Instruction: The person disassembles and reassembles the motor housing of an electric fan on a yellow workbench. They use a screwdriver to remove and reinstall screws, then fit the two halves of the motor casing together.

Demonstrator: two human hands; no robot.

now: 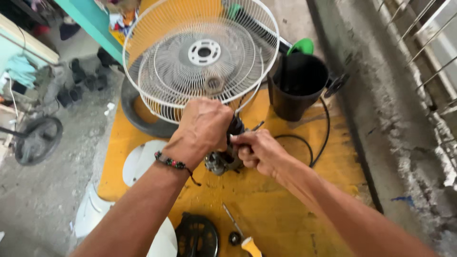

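Both hands work the fan motor [223, 159] behind the white grille [200, 57].
Left hand [202, 128] clenched over the motor top, right hand [259, 152] gripping its side; next it needs a steady hold, I judge.

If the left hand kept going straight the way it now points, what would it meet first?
Probably the white wire fan guard. The left hand points up-frame over the fan motor, and the guard's lower rim lies just beyond its knuckles, though depth is unclear.
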